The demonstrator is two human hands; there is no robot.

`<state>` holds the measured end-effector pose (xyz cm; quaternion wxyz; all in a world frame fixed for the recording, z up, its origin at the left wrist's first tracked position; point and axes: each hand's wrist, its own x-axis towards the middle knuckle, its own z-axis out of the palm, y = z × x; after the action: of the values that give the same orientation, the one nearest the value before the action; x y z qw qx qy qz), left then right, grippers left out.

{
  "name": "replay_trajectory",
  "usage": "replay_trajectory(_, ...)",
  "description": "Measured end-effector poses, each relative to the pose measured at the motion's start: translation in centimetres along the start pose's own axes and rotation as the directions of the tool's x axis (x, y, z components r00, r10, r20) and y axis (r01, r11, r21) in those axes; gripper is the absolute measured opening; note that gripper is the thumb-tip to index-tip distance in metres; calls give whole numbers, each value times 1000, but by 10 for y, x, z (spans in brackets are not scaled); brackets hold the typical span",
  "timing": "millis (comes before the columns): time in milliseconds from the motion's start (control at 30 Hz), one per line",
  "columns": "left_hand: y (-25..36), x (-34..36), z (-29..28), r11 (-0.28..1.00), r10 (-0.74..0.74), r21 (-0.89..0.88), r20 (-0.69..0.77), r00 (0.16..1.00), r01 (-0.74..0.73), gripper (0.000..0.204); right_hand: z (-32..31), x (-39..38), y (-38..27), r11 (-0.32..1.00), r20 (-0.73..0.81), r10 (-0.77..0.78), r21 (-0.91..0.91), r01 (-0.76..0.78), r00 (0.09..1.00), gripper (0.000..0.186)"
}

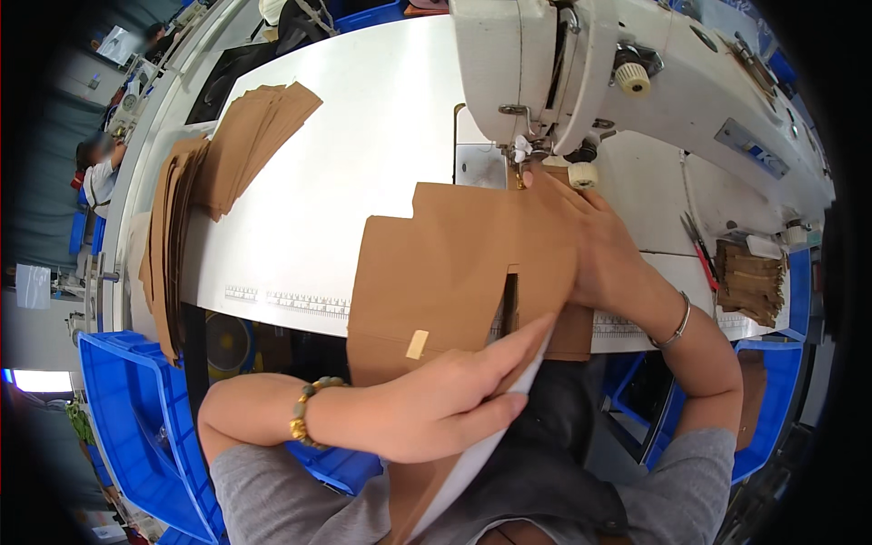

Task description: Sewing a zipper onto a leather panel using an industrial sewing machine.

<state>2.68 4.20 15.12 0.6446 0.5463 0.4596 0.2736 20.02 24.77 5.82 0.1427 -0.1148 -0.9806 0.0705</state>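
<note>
One thin, brown, notched sheet (445, 263), overhanging the near edge of the white sewing table (363, 118), is best kept flat toward the white metal sewing machine (672, 100), left hand (445, 400) pinching its loose side, right hand (610, 250) laid along it, any fingertip grip there impossible to tell.

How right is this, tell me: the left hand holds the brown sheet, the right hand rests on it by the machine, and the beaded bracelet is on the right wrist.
One error: the head view shows the beaded bracelet on the left wrist. The left hand holds the brown sheet and the right hand rests on it by the machine.
</note>
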Motion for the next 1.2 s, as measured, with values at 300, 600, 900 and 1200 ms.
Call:
replay_trajectory(300, -62, 57, -33, 345, 544, 936, -263, 797, 74, 76, 10, -8, 7, 998, 23, -20, -51, 22, 1000, 70)
replay_trajectory(600, -76, 60, -12, 541, 381, 833, -364, 850, 114, 71, 10, -3, 3, 999, -160, -36, 18, 39, 987, 64)
replay_trajectory(900, -68, 77, -44, 469, 439, 871, -375, 817, 147, 57, 7, -5, 4, 990, -8, 7, 138, -5, 1000, 96)
replay_trajectory(1200, -75, 84, -61, 345, 512, 929, -304, 804, 132, 56, 5, -6, 3, 990, -47, -15, 136, 21, 999, 93)
